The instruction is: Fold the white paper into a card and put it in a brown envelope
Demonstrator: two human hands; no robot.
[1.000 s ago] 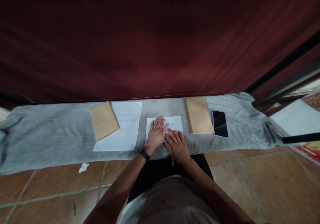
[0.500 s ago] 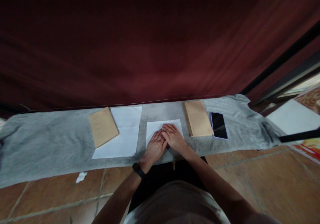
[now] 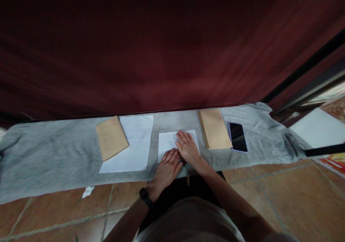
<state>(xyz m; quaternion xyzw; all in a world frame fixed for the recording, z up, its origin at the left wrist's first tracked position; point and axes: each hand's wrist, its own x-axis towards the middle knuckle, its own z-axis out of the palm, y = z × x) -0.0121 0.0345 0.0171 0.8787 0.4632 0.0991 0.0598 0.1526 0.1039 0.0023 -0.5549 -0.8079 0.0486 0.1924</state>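
A folded white sheet of paper (image 3: 168,141) lies on a grey cloth (image 3: 54,155) spread over the floor. My right hand (image 3: 187,147) lies flat on the sheet's right half, fingers stretched out and together. My left hand (image 3: 166,168) rests flat at the sheet's near edge, fingers extended, with a black band on the wrist. Neither hand grips anything.
Left of the sheet, a brown envelope (image 3: 111,137) lies on a larger white sheet (image 3: 132,148). To the right sit a stack of brown envelopes (image 3: 215,128) and a dark phone (image 3: 237,137). A dark red curtain (image 3: 161,48) hangs behind. Tiled floor (image 3: 269,191) in front.
My left hand has slid back from the sheet's middle to its near edge. My right hand has moved forward from the near edge onto the sheet's upper right part.
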